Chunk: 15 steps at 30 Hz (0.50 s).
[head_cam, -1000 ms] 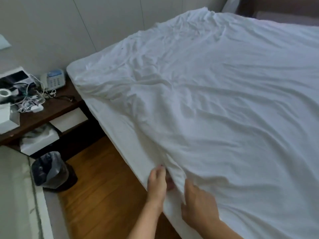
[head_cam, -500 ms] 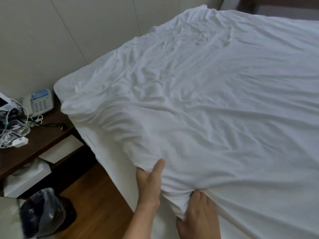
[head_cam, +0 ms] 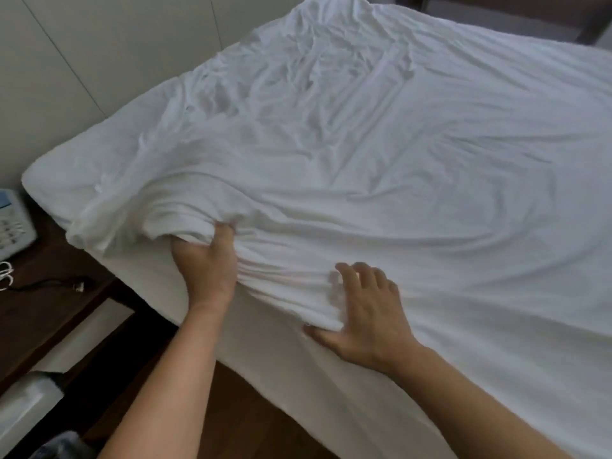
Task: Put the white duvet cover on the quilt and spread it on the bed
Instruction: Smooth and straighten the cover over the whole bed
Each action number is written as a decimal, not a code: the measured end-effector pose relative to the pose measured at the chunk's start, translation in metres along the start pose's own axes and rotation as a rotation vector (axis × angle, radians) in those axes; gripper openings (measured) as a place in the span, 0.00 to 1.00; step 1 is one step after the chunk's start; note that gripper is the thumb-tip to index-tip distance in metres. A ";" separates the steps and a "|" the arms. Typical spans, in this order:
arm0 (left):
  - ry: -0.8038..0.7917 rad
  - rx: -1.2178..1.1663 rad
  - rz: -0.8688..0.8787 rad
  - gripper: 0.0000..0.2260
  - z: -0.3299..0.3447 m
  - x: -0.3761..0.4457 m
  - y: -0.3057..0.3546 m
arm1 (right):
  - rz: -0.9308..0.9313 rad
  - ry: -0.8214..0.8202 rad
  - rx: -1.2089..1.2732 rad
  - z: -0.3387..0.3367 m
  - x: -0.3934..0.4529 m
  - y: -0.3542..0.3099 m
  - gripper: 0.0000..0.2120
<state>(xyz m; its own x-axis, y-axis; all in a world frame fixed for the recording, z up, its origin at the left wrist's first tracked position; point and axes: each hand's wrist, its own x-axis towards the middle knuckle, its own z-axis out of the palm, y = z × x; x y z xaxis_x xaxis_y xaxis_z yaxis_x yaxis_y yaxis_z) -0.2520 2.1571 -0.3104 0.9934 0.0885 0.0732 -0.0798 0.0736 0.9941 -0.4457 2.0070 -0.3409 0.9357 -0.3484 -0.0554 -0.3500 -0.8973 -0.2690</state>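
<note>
The white duvet cover (head_cam: 397,193) lies wrinkled over most of the bed, and I cannot tell whether the quilt is inside it. Its near-left edge is bunched into folds. My left hand (head_cam: 205,266) grips that bunch at the bed's side, thumb on top and fingers tucked under the fabric. My right hand (head_cam: 367,319) lies on the cover's edge a little to the right, fingers spread and blurred, thumb along the edge of the fold.
The mattress side (head_cam: 265,342) drops to a wooden floor (head_cam: 251,419). A dark wooden nightstand (head_cam: 39,309) stands at the left with a telephone (head_cam: 13,223) and a black cable (head_cam: 49,286). A pale panelled wall (head_cam: 99,44) runs behind the bed.
Both hands rose from the low edge onto the bed. My left hand moved up and left with a gathered bunch. My right hand let go of the fold and spread flat.
</note>
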 end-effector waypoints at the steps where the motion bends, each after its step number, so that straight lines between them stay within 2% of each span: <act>1: -0.060 0.095 0.000 0.22 -0.012 -0.001 -0.014 | 0.055 -0.094 0.023 0.006 0.024 -0.013 0.48; 2: -0.120 0.136 -0.061 0.22 -0.022 -0.001 -0.030 | 0.086 -0.193 0.048 0.018 0.041 -0.023 0.47; 3: -0.171 0.106 -0.188 0.23 -0.030 0.003 -0.043 | 0.081 -0.249 0.038 0.041 0.049 -0.031 0.40; 4: -0.177 -0.010 -0.354 0.23 -0.035 0.008 -0.048 | 0.048 -0.297 0.014 0.061 0.045 -0.040 0.29; 5: -0.145 -0.171 -0.537 0.22 -0.039 0.017 -0.052 | 0.004 -0.270 0.005 0.083 0.038 -0.045 0.20; 7: -0.059 -0.425 -0.791 0.19 -0.046 0.044 -0.059 | -0.039 -0.228 0.068 0.103 0.029 -0.050 0.15; 9: 0.011 -0.490 -0.847 0.20 -0.045 0.079 -0.061 | -0.041 -0.208 0.096 0.097 0.030 -0.055 0.11; 11: 0.014 -0.322 -0.723 0.18 -0.033 0.108 -0.050 | -0.053 -0.263 0.074 0.085 0.031 -0.062 0.09; 13: 0.072 -0.021 -0.259 0.12 -0.021 0.130 -0.030 | -0.098 -0.337 0.150 0.070 0.041 -0.067 0.09; 14: 0.031 0.057 -0.018 0.12 -0.015 0.130 -0.008 | -0.109 -0.384 0.193 0.063 0.051 -0.071 0.08; 15: -0.075 0.093 0.125 0.14 -0.012 0.129 0.005 | -0.098 -0.471 0.237 0.063 0.063 -0.074 0.07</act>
<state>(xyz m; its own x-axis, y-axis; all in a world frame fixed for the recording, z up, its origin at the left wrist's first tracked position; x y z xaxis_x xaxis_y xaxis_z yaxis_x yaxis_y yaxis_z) -0.1250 2.1807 -0.2968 0.9798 0.0169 0.1992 -0.1987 -0.0263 0.9797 -0.3581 2.0683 -0.3849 0.9011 -0.0580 -0.4298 -0.2915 -0.8147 -0.5013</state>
